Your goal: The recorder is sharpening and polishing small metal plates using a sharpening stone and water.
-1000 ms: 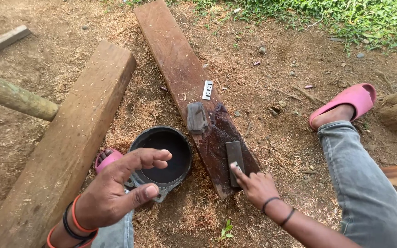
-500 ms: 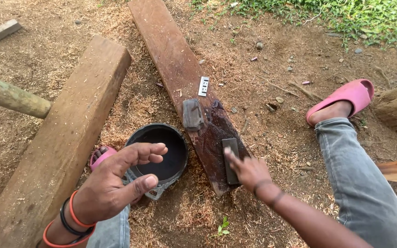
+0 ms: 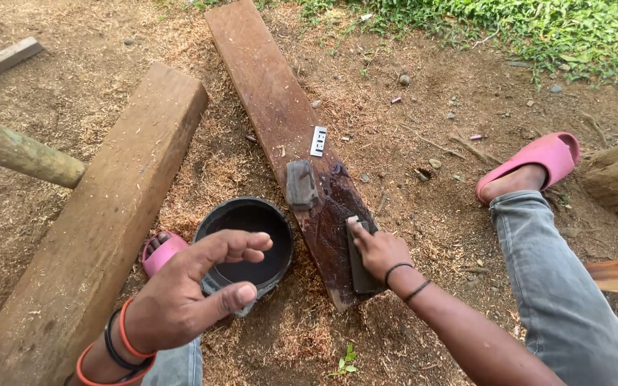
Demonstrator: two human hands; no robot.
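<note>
My right hand presses flat on a dark rectangular stone lying on the wet near end of a reddish wooden plank. A second, grey stone rests on the plank just beyond it, and a small metal blade lies farther up. My left hand hovers open, fingers spread, over the near rim of a black round bowl that stands on the sawdust left of the plank. It holds nothing.
A thick wooden beam lies on the left, with a round pole across its far side. My feet wear pink sandals, one beside the bowl. Sawdust covers the dirt; grass grows at the back right.
My right hand has slid up along the dark stone toward its far end. My left hand stays over the bowl, lifted slightly.
</note>
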